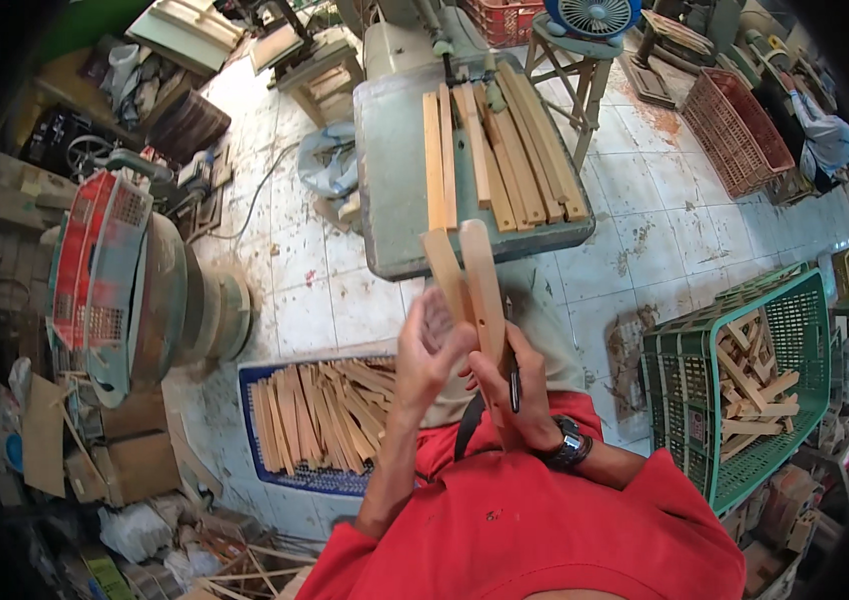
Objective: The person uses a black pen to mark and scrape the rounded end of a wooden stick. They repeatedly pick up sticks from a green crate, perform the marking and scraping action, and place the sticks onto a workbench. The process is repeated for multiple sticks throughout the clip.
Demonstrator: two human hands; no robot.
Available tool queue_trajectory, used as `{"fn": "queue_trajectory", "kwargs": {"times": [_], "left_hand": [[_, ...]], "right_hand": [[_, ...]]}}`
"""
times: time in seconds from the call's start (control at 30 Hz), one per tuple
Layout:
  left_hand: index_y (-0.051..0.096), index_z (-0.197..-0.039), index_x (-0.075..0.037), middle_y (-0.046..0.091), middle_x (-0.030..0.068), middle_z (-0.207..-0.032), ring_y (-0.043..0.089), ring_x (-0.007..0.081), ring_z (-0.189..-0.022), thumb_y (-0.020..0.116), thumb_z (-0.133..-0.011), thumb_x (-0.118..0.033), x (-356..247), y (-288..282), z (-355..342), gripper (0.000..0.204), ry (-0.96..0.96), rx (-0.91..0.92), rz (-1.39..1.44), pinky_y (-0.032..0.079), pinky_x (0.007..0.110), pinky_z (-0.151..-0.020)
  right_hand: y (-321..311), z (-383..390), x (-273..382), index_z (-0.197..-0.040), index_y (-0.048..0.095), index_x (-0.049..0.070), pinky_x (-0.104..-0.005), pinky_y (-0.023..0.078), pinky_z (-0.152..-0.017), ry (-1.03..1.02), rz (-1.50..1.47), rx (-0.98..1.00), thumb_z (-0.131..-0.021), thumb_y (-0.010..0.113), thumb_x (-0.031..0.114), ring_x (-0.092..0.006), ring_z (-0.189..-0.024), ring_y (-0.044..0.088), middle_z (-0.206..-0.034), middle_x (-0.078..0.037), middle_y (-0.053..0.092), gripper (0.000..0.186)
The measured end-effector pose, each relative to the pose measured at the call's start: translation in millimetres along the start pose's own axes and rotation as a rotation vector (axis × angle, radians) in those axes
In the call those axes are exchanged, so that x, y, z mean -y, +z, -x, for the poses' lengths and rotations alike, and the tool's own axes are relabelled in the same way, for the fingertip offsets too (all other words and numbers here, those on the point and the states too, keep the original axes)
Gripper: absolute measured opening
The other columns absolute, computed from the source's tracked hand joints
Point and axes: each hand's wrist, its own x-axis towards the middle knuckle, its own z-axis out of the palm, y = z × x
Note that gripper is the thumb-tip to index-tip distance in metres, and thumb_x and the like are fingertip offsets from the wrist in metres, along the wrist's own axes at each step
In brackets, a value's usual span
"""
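Two pale wooden strips [482, 270] stand upright in front of my chest, their upper ends side by side and slightly apart. A small dark hole shows in the right one. My left hand [427, 352] is around the left wooden strip [448, 272], its thumb toward the strip's lower part; its fingers are blurred and partly hidden. My right hand [517, 385] grips the right strip lower down. A black pen [515, 385] also sits in this hand, along the fingers. Beyond the hands, several wooden strips [523, 150] lie lengthwise on a grey-green table [395, 190].
At my left, a blue basket [248, 425] holds many wooden strips. A green crate [690, 400] with short wood pieces stands at right. Further off are a red-brown crate [735, 130], a blue fan [593, 15] on a stool, and a round machine [160, 290] with a red basket.
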Motion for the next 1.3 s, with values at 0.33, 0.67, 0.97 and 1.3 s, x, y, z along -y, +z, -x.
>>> {"fn": "queue_trajectory", "kwargs": {"times": [0.33, 0.67, 0.97, 1.3], "left_hand": [[0.022, -0.151, -0.003, 0.050, 0.0102, -0.128, 0.055, 0.0163, -0.111, 0.056, -0.095, -0.002, 29.7, 47.6, 2.9, 0.066, -0.055, 0.015, 0.015, 0.047, 0.026, -0.092], [0.041, -0.139, 0.006, 0.063, 0.0127, -0.089, 0.061, 0.0189, -0.072, 0.057, -0.090, -0.009, 44.1, 60.6, -178.8, 0.054, 0.226, -0.052, -0.557, 0.051, 0.031, -0.067], [0.060, -0.117, 0.006, 0.061, 0.0255, -0.110, 0.060, 0.0382, -0.100, 0.067, -0.083, -0.036, 41.6, 14.2, -204.6, 0.054, 0.329, -0.386, -0.897, 0.047, 0.047, -0.092], [0.060, -0.117, -0.005, 0.056, 0.0271, -0.105, 0.060, 0.0450, -0.094, 0.058, -0.088, -0.034, 52.2, -12.0, -206.2, 0.041, 0.052, -0.267, -1.302, 0.051, 0.052, -0.081]], "right_hand": [[-27.8, -57.7, 11.9, -0.118, 0.055, -0.002, -0.0259, 0.051, -0.070, -0.123, -0.080, -0.294, -0.094, 0.062, 0.016, -0.0113, -0.085, 0.063, -0.093, -0.008, 0.065, 0.031], [-83.8, -45.2, 5.2, -0.126, 0.045, -0.011, -0.0377, 0.053, -0.092, -0.208, -0.186, -0.509, -0.099, 0.052, 0.010, -0.0272, -0.105, 0.065, -0.125, -0.021, 0.055, 0.035], [-78.0, -25.1, -11.9, -0.125, 0.047, -0.009, -0.0336, 0.058, -0.081, -0.107, -0.118, -0.532, -0.097, 0.055, 0.011, -0.0231, -0.094, 0.067, -0.123, -0.021, 0.057, 0.036], [-62.6, -22.0, 3.6, -0.127, 0.048, -0.008, -0.0314, 0.060, -0.066, -0.038, -0.056, -0.393, -0.096, 0.057, 0.011, -0.0195, -0.084, 0.068, -0.123, -0.020, 0.058, 0.038]]}}
